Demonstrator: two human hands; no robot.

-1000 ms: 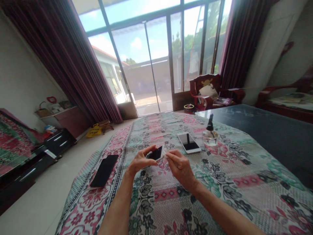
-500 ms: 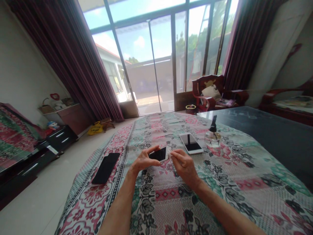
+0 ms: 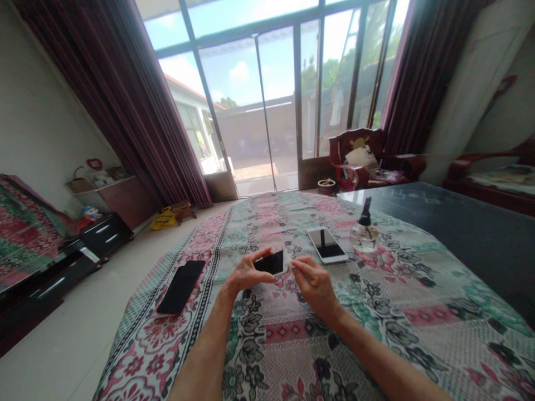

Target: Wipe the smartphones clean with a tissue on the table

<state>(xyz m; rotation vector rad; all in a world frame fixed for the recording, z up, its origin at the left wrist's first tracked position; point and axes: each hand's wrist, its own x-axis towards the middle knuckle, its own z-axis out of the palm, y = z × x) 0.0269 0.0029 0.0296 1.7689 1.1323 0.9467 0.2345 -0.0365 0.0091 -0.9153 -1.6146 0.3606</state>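
Note:
A small white-edged smartphone [image 3: 275, 262] with a dark screen is held by its long edges in my left hand [image 3: 247, 272], thumb on the near side and fingers on the far side. At the phone's right end, my right hand [image 3: 312, 278] is closed in a pinch. Something small and whitish shows at its fingertips, too small to name. A larger white phone [image 3: 327, 245] lies face up beyond my right hand. To the left of my left hand, a black phone [image 3: 181, 287] lies on the patterned cloth [image 3: 288, 356].
A clear glass bottle [image 3: 364, 236] with a black pump top stands on the cloth at right. Beyond it is a dark glossy tabletop [image 3: 438, 223]. A carved wooden chair [image 3: 355, 159] stands near the window, and a yellow bag [image 3: 163, 218] lies on the floor at left.
Both hands keep nearly the same position, with the smartphone still in my left hand. The camera view has shifted very slightly.

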